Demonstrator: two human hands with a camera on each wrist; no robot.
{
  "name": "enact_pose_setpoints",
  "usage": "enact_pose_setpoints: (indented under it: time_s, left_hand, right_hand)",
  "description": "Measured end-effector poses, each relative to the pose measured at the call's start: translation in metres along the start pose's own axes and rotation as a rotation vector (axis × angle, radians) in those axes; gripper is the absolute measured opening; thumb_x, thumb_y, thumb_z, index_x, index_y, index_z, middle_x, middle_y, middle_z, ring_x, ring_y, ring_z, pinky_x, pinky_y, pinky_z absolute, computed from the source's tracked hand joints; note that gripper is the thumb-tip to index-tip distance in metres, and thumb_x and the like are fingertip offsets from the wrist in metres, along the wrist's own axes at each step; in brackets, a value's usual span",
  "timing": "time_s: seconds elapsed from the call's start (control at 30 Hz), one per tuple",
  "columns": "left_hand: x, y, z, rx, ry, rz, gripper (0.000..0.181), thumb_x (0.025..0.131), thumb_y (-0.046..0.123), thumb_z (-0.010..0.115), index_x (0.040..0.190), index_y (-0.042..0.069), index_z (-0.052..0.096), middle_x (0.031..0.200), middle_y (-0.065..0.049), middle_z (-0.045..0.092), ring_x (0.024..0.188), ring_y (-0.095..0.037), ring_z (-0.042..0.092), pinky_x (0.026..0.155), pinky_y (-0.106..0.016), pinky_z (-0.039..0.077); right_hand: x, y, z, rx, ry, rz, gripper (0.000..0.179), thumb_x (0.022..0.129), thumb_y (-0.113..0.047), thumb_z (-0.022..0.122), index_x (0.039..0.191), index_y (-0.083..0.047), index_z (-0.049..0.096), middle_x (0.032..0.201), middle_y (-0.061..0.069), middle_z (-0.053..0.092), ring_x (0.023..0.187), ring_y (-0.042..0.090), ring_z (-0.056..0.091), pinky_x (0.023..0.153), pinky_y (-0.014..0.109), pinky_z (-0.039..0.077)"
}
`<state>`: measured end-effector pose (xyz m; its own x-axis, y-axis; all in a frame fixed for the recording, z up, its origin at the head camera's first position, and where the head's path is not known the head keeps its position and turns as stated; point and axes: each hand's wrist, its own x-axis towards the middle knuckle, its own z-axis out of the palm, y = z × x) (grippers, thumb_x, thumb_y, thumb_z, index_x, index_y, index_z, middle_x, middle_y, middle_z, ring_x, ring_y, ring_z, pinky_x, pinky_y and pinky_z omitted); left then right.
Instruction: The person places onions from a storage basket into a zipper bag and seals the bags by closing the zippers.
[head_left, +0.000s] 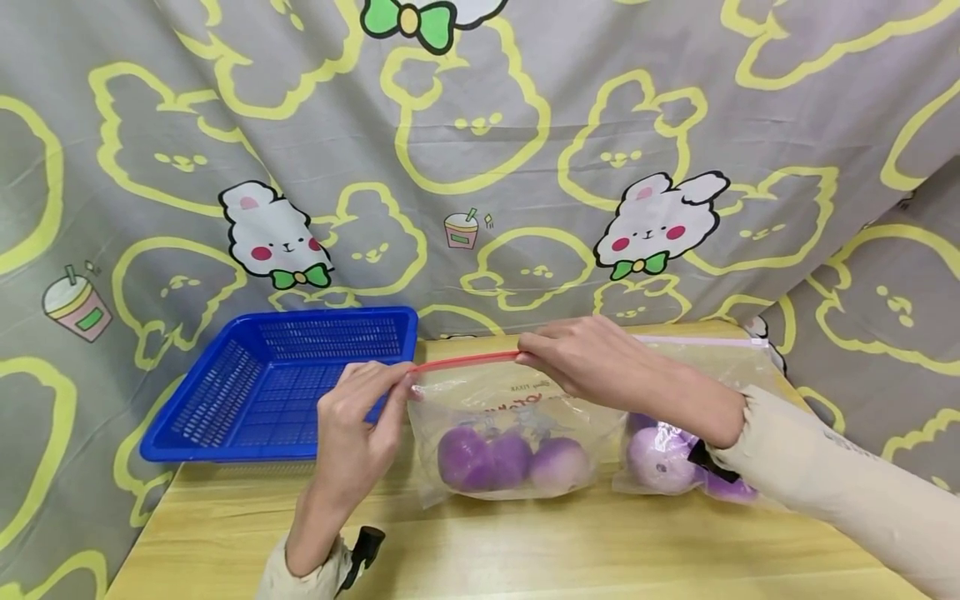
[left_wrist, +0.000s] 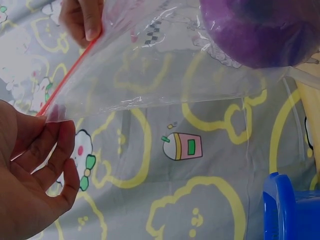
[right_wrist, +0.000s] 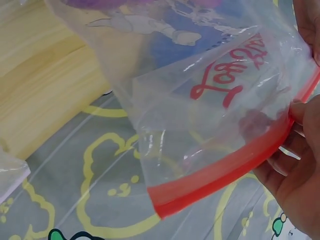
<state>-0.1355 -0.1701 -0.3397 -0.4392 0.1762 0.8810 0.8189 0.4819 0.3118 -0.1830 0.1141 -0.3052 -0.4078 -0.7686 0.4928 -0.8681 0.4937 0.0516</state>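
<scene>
A clear zip bag [head_left: 480, 421] with a red zip strip [head_left: 465, 361] hangs upright by its top edge. Purple round things [head_left: 510, 460], one fading to white, lie in its bottom; their kind is unclear. My left hand [head_left: 363, 412] pinches the left end of the strip between thumb and fingers. Farther along the same strip, my right hand [head_left: 592, 358] pinches it too. Red lettering [right_wrist: 227, 75] on the bag shows in the right wrist view. Whether the zip is fully sealed cannot be told.
A blue plastic basket [head_left: 281, 454] stands at the left of the wooden table [head_left: 495, 550]. Right of the held bag, partly behind my right forearm, is another zip bag [head_left: 738, 375] with a pale strip and purple-white round things. A patterned curtain [head_left: 525, 208] hangs behind.
</scene>
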Motion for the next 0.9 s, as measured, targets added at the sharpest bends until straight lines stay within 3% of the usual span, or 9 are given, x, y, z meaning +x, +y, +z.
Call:
enact_pose_setpoints:
  time_s: [0.33, 0.63, 0.9]
  left_hand:
    - [-0.001, -0.001, 0.0, 0.016, -0.003, -0.003, 0.014, 0.084, -0.008, 0.068, 0.093, -0.002, 0.076, 0.077, -0.006, 0.072, 0.069, -0.019, 0.067, 0.078, -0.031, 0.048]
    - [0.0, -0.003, -0.001, 0.024, 0.004, -0.002, 0.013, 0.083, -0.009, 0.069, 0.093, -0.002, 0.076, 0.075, -0.006, 0.071, 0.069, -0.02, 0.067, 0.078, -0.032, 0.048]
    - [-0.001, -0.005, -0.001, 0.014, 0.01, -0.002, 0.014, 0.083, -0.01, 0.069, 0.092, -0.002, 0.075, 0.073, -0.004, 0.07, 0.069, -0.02, 0.066, 0.076, -0.032, 0.047]
  right_hand:
    - [-0.012, 0.005, -0.001, -0.011, 0.002, 0.017, 0.019, 0.1, -0.022, 0.06, 0.083, -0.016, 0.057, 0.066, -0.009, 0.045, 0.053, 0.006, 0.036, 0.043, 0.019, 0.024]
    - [-0.026, 0.011, -0.004, -0.023, -0.027, 0.085, 0.017, 0.097, -0.02, 0.065, 0.082, -0.016, 0.058, 0.067, -0.01, 0.049, 0.053, 0.005, 0.037, 0.044, 0.02, 0.029]
    - [-0.041, 0.018, -0.005, -0.07, -0.045, 0.143, 0.011, 0.096, -0.019, 0.066, 0.086, -0.015, 0.061, 0.068, -0.009, 0.053, 0.056, 0.008, 0.046, 0.048, 0.023, 0.04]
